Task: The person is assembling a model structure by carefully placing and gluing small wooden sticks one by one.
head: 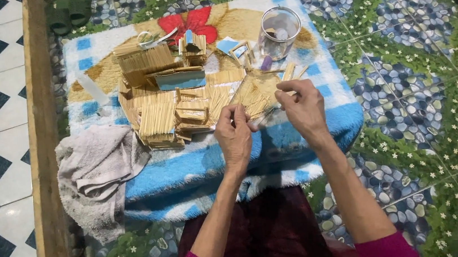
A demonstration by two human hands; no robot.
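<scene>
Wooden stick [266,114] between both hands

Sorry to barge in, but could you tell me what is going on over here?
A person sits over a blue and white towel spread as a work surface. The left hand and right hand pinch thin wooden sticks between the fingertips. Beside them lie panels of glued sticks and small stick-built pieces. A clear jar stands at the far edge, and a grey cloth lies crumpled at the left.
</scene>
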